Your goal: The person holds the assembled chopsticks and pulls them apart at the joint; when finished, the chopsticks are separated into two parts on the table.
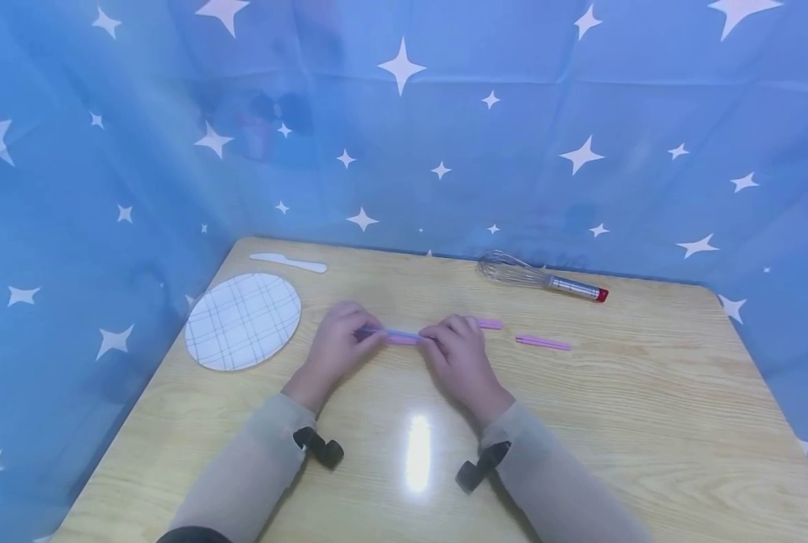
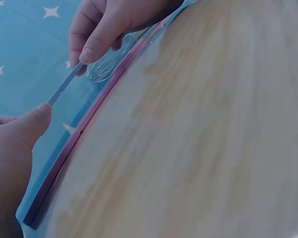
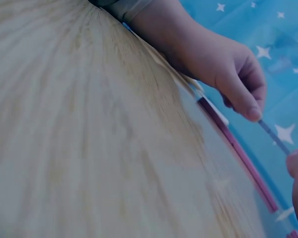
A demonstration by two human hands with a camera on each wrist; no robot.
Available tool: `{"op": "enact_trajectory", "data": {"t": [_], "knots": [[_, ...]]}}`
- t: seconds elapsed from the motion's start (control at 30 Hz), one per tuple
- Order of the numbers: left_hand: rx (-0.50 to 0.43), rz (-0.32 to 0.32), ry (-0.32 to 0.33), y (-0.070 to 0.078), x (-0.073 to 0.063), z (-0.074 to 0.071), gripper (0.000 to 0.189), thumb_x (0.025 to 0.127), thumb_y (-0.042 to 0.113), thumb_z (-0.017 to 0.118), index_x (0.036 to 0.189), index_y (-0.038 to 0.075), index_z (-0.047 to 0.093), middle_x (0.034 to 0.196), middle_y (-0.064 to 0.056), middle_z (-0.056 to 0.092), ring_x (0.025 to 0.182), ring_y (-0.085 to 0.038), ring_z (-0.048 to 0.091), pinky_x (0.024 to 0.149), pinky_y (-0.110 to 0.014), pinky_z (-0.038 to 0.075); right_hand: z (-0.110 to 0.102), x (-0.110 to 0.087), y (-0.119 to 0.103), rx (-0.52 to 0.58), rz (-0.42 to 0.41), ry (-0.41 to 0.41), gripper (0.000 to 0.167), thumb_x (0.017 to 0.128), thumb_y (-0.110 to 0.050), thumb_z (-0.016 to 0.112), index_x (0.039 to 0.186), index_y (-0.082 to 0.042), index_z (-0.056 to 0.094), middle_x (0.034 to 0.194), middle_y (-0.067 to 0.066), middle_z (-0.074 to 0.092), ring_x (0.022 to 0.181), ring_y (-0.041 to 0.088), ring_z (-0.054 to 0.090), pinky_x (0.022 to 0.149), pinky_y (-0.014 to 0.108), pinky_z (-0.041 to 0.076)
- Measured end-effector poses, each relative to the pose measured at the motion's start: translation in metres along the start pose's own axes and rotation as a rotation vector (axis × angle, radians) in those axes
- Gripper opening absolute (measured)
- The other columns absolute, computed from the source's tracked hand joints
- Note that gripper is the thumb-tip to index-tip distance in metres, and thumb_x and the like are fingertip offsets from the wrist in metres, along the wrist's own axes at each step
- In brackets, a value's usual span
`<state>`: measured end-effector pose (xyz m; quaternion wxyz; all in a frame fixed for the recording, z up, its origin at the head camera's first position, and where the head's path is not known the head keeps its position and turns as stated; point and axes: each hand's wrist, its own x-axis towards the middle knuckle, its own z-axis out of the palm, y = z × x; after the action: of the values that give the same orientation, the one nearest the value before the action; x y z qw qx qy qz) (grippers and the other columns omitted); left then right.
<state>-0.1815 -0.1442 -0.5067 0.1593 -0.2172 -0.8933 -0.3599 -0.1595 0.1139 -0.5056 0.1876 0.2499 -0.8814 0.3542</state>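
A thin blue-grey stick (image 1: 401, 332) spans the space between both hands, above the tabletop. My left hand (image 1: 338, 341) pinches its left end between thumb and fingers. At the other end my right hand (image 1: 459, 356) pinches it the same way. In the left wrist view a narrow notch or joint shows partway along the blue-grey stick (image 2: 64, 84). Beneath it on the table lies a long pink stick (image 2: 79, 132), which has a seam near its middle. The right wrist view shows this pink stick (image 3: 238, 148) below the hands too.
Right of the hands lie short pink pieces (image 1: 543, 343), one partly behind the right hand. A whisk (image 1: 542, 280) with a red-tipped handle rests near the back edge. A checked oval mat (image 1: 243, 323) and a white knife (image 1: 288, 262) lie left. Starry blue cloth (image 1: 404, 151) hangs behind.
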Motion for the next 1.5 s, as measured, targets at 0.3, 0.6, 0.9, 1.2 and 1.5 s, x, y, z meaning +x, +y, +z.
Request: {"op": "enact_trajectory", "data": {"t": [0.3, 0.6, 0.9, 1.2, 1.5], "knots": [[0.016, 0.080, 0.054, 0.016, 0.007, 0.023, 0.018, 0.091, 0.033, 0.087, 0.096, 0.017, 0.080, 0.095, 0.007, 0.070, 0.096, -0.016, 0.061, 0.094, -0.040, 0.048, -0.016, -0.014, 0.013, 0.003, -0.003, 0.053, 0.014, 0.098, -0.017, 0.078, 0.110, -0.010, 0.080, 0.113, 0.009, 0.069, 0.114, 0.034, 0.053, 0.100, 0.051, 0.036], [0.007, 0.157, 0.112, 0.033, 0.020, 0.047, 0.020, 0.091, 0.031, 0.087, 0.095, 0.013, 0.080, 0.096, 0.003, 0.071, 0.097, -0.020, 0.063, 0.096, -0.040, 0.049, -0.036, -0.021, 0.028, -0.025, 0.003, 0.112, 0.013, 0.095, -0.008, 0.078, 0.108, -0.007, 0.080, 0.100, 0.006, 0.065, 0.101, 0.033, 0.050, 0.093, 0.048, 0.035], [0.003, 0.199, 0.092, 0.054, 0.028, 0.069, 0.019, 0.090, 0.031, 0.089, 0.094, 0.014, 0.081, 0.094, 0.004, 0.072, 0.094, -0.017, 0.062, 0.094, -0.036, 0.049, -0.057, -0.037, 0.046, -0.056, -0.027, 0.168, 0.015, 0.090, 0.001, 0.081, 0.104, -0.004, 0.079, 0.098, 0.013, 0.065, 0.099, 0.039, 0.053, 0.091, 0.051, 0.035], [0.002, 0.222, 0.082, 0.073, 0.032, 0.086, 0.016, 0.091, 0.031, 0.088, 0.094, 0.016, 0.082, 0.093, 0.006, 0.073, 0.096, -0.016, 0.062, 0.096, -0.034, 0.048, -0.077, -0.051, 0.055, -0.076, 0.054, 0.155, 0.014, 0.092, 0.001, 0.080, 0.105, -0.004, 0.080, 0.100, 0.011, 0.062, 0.103, 0.036, 0.051, 0.093, 0.050, 0.033], [0.037, 0.231, 0.059, 0.090, 0.037, 0.100, 0.018, 0.092, 0.035, 0.086, 0.095, 0.017, 0.081, 0.094, 0.006, 0.073, 0.098, -0.015, 0.061, 0.097, -0.033, 0.047, -0.096, -0.062, 0.064, -0.095, 0.104, 0.134, 0.015, 0.093, -0.002, 0.080, 0.107, -0.006, 0.079, 0.104, 0.009, 0.063, 0.107, 0.033, 0.049, 0.094, 0.049, 0.032]]}}
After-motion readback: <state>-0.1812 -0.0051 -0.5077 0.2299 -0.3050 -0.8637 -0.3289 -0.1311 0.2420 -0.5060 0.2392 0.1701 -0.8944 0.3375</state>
